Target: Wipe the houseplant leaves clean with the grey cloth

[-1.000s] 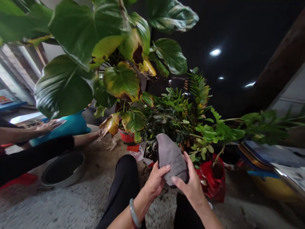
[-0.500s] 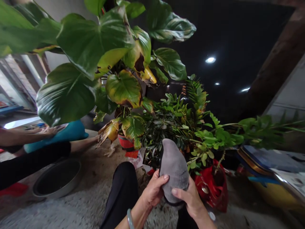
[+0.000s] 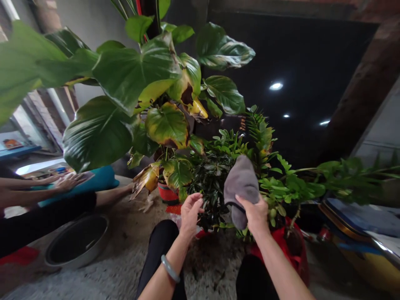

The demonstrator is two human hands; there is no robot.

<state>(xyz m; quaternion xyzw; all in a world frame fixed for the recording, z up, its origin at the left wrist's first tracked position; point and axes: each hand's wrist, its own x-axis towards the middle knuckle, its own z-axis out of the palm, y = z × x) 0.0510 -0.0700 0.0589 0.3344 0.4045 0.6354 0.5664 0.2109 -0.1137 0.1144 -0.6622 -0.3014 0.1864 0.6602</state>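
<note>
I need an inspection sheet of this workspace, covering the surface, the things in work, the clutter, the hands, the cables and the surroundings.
Surface: rough grey floor.
Job's things: grey cloth piece with dark edging, held above the floor.
Clutter: round basin on the floor at left; red bag at right, partly behind the right forearm.
Hands: left hand raised, fingers bent, apart from the cloth piece; right hand grips the cloth piece, thumb on its near face.
Cables: nothing seen.
Surroundings: large-leaved plant with some browned leaves; another person's hands at left.
</note>
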